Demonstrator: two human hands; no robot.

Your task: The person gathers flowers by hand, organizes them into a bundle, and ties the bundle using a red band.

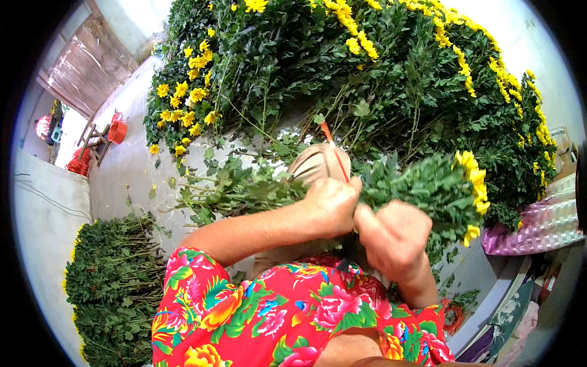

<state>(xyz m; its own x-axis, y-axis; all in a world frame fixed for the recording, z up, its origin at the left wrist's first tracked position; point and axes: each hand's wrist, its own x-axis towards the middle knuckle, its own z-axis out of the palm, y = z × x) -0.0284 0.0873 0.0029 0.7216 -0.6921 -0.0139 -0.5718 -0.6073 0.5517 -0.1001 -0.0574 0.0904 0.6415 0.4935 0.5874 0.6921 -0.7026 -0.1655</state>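
Flower workroom, heaps of cut flowers (379, 79)

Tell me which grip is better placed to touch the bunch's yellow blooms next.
Right, most likely. The right grip is nearer the yellow blooms, beside the bunch's leaves. The left grip is farther off, toward the stems, with the orange strip running to it.

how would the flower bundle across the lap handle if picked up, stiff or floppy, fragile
The bundle would probably stay fairly stiff lengthwise, since its stems run together. Its leaves may flop or catch, as they spread loosely outward. The blooms look apt to bruise, sitting exposed at the right end.
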